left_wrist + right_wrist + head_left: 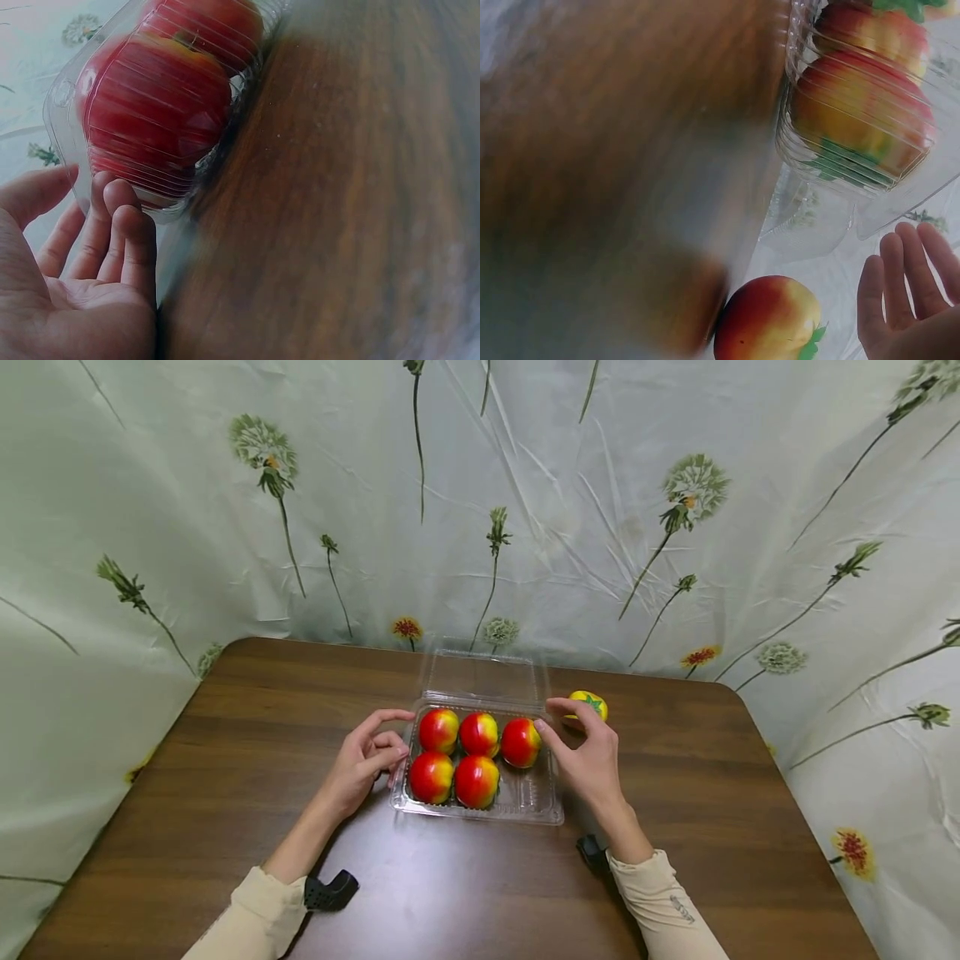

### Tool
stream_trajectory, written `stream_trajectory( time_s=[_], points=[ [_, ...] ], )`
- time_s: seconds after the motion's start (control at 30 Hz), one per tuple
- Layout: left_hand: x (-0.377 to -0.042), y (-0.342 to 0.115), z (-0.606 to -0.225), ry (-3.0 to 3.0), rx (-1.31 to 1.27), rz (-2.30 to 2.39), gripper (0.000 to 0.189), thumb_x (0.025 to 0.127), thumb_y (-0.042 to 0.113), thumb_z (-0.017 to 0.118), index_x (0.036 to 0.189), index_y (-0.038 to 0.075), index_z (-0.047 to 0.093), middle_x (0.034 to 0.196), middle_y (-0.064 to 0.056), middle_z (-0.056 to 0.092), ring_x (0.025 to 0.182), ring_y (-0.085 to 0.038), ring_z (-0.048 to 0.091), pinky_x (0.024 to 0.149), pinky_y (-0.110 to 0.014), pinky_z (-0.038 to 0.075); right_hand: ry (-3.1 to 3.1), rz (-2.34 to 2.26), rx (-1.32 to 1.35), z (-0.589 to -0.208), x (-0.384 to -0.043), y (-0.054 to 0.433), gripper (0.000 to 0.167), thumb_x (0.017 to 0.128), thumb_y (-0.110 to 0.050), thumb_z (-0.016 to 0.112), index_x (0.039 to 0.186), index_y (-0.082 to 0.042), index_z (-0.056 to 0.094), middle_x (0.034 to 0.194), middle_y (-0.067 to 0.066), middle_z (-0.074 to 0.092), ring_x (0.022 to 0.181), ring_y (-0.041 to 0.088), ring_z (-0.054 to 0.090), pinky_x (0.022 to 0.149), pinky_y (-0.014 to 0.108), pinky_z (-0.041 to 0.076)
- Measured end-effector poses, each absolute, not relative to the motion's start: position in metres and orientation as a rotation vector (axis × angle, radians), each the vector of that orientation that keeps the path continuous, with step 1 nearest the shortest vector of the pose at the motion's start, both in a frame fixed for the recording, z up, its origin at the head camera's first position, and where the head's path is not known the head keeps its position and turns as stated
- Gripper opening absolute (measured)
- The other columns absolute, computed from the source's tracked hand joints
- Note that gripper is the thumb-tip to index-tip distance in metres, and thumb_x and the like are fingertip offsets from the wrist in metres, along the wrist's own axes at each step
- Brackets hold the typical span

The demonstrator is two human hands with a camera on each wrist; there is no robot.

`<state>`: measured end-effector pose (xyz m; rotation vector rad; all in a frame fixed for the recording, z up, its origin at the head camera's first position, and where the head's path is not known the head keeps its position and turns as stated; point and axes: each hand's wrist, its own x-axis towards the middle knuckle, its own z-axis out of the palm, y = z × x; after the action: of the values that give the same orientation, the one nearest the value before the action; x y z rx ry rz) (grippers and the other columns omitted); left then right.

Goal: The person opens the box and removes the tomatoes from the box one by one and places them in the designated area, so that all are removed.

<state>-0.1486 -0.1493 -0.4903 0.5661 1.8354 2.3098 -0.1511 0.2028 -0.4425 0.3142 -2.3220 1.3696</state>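
Note:
A clear plastic clamshell box (517, 814) sits on the table with its lid (483, 675) folded back. Inside lie several red-and-yellow, peach-like fruits (477, 782) in two rows; the front right spot holds none. My left hand (362, 764) is at the box's left side, its loosely bent fingers right at the wall, as the left wrist view also shows. At the right rim is my right hand (588, 756), thumb and fingers spread near the back right fruit (521, 742). One more yellow-and-red fruit (588, 704), green leaf up, lies just behind that hand.
The brown wooden table (270, 760) has rounded far corners. A pale curtain (360, 468) printed with dandelions hangs close behind it. Black wrist straps (330, 891) show on both forearms below the cream sleeves (251, 910).

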Motion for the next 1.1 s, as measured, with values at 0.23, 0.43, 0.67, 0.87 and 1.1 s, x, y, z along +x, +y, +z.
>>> stream_trajectory(
  time_s=[0.23,0.43,0.67,0.87,1.1],
  points=[
    [-0.15,-0.145,-0.491,1.813,0.586,2.313,0.043,0.103,-0.003,0.056,0.146,-0.003,0.046,0.086,-0.003,0.068,0.059,-0.022,0.054,0.052,-0.025,0.054,-2.347,1.385,0.35,-0.442,-0.152,0.208,0.036,0.089,-0.018,0.086,0.123,-0.013,0.075,0.12,0.004,0.076,0.109,0.025,0.072,0.101,0.055,0.057],
    [-0.147,-0.145,-0.491,1.811,0.554,2.324,0.043,0.103,-0.005,0.056,0.145,-0.002,0.047,0.084,-0.004,0.067,0.058,-0.026,0.052,0.051,-0.026,0.054,-2.453,1.313,0.389,-0.445,-0.152,0.209,0.04,0.089,-0.019,0.087,0.126,-0.013,0.073,0.123,0.002,0.074,0.113,0.022,0.068,0.103,0.051,0.055],
    [-0.147,-0.15,-0.49,1.824,0.578,2.325,0.043,0.102,-0.005,0.056,0.144,-0.005,0.046,0.083,-0.004,0.067,0.057,-0.023,0.053,0.05,-0.025,0.053,-2.517,1.203,0.465,-0.448,-0.153,0.204,0.044,0.088,-0.024,0.088,0.128,-0.013,0.072,0.125,0.002,0.071,0.117,0.02,0.064,0.102,0.046,0.055],
    [-0.147,-0.152,-0.492,1.82,0.584,2.319,0.042,0.103,-0.005,0.056,0.144,-0.006,0.045,0.083,-0.004,0.068,0.056,-0.026,0.051,0.05,-0.026,0.053,-2.521,1.103,0.563,-0.45,-0.154,0.203,0.049,0.084,-0.026,0.09,0.127,-0.013,0.072,0.124,0.004,0.072,0.118,0.023,0.061,0.103,0.048,0.052],
    [-0.149,-0.15,-0.491,1.826,0.569,2.329,0.042,0.102,-0.003,0.058,0.143,-0.004,0.048,0.083,-0.004,0.067,0.055,-0.027,0.05,0.049,-0.027,0.053,-2.564,0.976,0.668,-0.448,-0.155,0.198,0.06,0.079,-0.033,0.093,0.129,-0.01,0.07,0.126,0.007,0.07,0.121,0.028,0.055,0.105,0.053,0.049]
  ],
)
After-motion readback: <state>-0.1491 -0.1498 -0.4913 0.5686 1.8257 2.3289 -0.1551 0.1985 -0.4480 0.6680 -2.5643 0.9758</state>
